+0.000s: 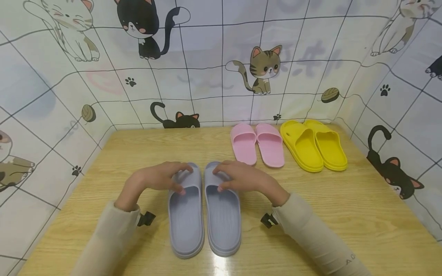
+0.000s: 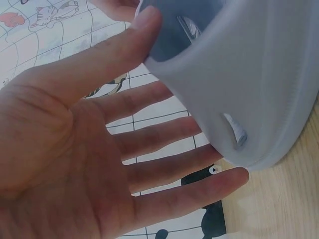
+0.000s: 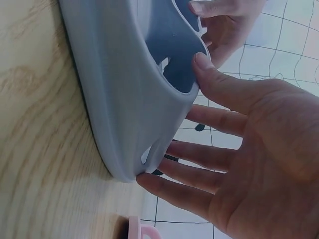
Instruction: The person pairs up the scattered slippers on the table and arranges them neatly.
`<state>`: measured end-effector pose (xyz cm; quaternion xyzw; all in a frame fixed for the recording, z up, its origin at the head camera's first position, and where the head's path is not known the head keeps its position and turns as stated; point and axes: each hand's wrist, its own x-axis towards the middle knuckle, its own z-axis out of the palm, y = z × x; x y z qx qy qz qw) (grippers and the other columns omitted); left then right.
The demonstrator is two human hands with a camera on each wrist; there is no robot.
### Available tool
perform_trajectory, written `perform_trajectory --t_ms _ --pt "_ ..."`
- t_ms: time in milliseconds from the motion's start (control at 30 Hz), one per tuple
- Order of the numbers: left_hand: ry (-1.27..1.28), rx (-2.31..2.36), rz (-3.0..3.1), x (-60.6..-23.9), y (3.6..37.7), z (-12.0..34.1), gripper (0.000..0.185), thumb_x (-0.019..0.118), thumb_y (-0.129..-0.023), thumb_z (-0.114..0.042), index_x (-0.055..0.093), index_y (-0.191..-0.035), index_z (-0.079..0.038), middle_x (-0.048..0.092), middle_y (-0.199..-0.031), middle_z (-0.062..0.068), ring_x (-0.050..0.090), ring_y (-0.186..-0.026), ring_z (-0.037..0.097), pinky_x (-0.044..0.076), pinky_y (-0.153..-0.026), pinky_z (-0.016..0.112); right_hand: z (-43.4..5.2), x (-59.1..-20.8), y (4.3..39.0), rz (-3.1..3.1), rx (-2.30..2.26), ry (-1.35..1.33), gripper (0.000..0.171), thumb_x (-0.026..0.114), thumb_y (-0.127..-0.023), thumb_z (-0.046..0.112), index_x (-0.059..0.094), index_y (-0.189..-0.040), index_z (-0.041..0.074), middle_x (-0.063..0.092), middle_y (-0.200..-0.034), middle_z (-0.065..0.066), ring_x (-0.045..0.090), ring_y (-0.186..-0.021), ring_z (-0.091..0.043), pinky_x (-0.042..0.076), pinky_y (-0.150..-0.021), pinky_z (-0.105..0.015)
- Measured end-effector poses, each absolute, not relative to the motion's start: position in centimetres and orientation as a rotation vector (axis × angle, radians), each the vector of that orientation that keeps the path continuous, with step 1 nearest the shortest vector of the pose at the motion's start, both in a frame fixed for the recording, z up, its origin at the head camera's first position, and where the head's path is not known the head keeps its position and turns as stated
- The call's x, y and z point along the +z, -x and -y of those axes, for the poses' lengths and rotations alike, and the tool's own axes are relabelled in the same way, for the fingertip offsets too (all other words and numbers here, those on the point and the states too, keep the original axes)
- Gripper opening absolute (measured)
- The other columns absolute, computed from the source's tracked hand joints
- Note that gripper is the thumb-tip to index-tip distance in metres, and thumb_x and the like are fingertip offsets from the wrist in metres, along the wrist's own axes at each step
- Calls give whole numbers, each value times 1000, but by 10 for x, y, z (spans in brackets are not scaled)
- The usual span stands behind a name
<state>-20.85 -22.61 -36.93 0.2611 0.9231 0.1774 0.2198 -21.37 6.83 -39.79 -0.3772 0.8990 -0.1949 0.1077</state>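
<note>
Two grey slippers (image 1: 186, 226) (image 1: 223, 226) lie side by side on the wooden table, toes pointing away from me. My left hand (image 1: 164, 175) is over the front of the left slipper, its thumb at the edge of the strap opening. In the left wrist view its fingers (image 2: 164, 169) extend fairly straight along the strap. My right hand (image 1: 243, 177) mirrors this on the right slipper. The right wrist view has the thumb (image 3: 214, 79) at the strap's rim and the other fingers spread beside the toe end. Both soles rest on the table.
A pair of pink slippers (image 1: 244, 143) stands at the back of the table (image 1: 155, 145), right of centre. Yellow slippers (image 1: 305, 149) with thicker soles are to their right. Cat-printed sheeting (image 1: 207, 73) rises behind the table and along both sides.
</note>
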Motion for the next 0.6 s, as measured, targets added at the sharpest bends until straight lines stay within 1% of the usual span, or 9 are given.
perform_trajectory --t_ms 167,300,367,533,600 --pt "-734 482 -2564 -370 209 225 71 80 -90 -35 50 -151 -15 48 -158 15 44 -145 39 38 -118 60 -68 -399 213 -2683 -618 1068 53 77 -92 38 63 -136 12 59 -143 -14 59 -129 -28 50 -109 -46" --pt "-737 486 -2563 -370 210 225 71 80 -90 -35 50 -151 -15 48 -158 15 44 -146 39 37 -119 61 -67 -400 214 -2725 -619 1041 53 80 -89 41 65 -133 14 60 -136 -13 62 -116 -25 54 -100 -44" --pt "-735 491 -2563 -371 211 225 71 80 -91 -35 49 -152 -15 48 -158 15 44 -146 39 37 -119 61 -67 -400 214 -2753 -611 1026 53 81 -88 43 66 -131 16 61 -135 -12 63 -112 -25 55 -97 -44" --pt "-747 508 -2569 -372 212 225 69 78 -92 -34 49 -151 -13 48 -157 17 44 -145 39 38 -118 60 -66 -401 215 -2809 -594 990 52 82 -86 46 67 -128 18 63 -135 -9 64 -115 -24 55 -97 -44" --pt "-757 518 -2570 -373 213 226 68 77 -93 -34 49 -151 -12 48 -157 18 44 -145 40 38 -118 61 -65 -402 215 -2825 -609 970 53 83 -86 45 67 -128 17 65 -132 -8 63 -113 -23 55 -95 -44"
